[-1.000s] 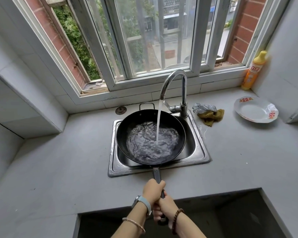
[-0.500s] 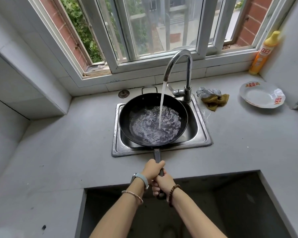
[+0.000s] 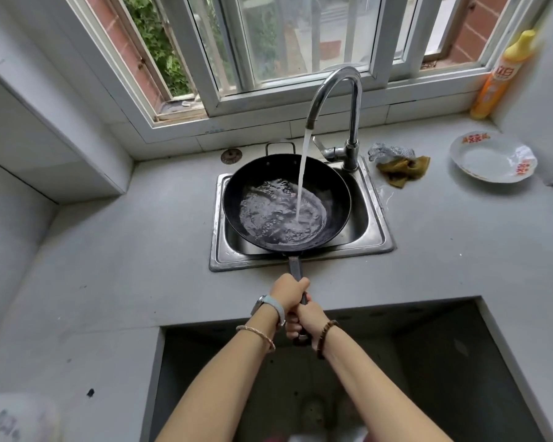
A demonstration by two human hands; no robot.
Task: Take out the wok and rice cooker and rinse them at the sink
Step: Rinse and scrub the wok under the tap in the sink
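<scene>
1. Wok [image 3: 337, 199]: sits level in the steel sink [image 3: 377, 218] under the tap. Its long handle [image 3: 295, 266] reaches over the sink's near rim toward the person.
2. Left side: grey counter [image 3: 109, 266]. A small round rusty cap [image 3: 231, 155] lies just behind the sink's left corner.
3. Left hand [image 3: 289, 290]: wrapped round the handle, nearer the pan, with a watch on the wrist.
4. Right hand [image 3: 307, 317]: clamped on the handle's end, touching the left hand, with a bead bracelet on the wrist.
5. Tap [image 3: 353, 100]: curved chrome, at the sink's back right. Its water stream [image 3: 302, 173] falls into the pan right of centre.
6. Right side: a crumpled cloth [image 3: 403, 165] near the tap base, then a white plate [image 3: 492, 159] with red marks. An orange bottle [image 3: 500, 78] with a yellow cap stands in the window corner.
7. Hidden or unclear: the pan covers most of the sink bowl, and the hands cover most of the handle. A white object [image 3: 16, 416] at the lower-left corner is blurred and cut off, so it cannot be identified. The opening below the counter is dark.
8. Appearance: black, round and shallow, with a small loop handle [image 3: 280, 145] at the far rim. Bubbling water pools across the bottom.
</scene>
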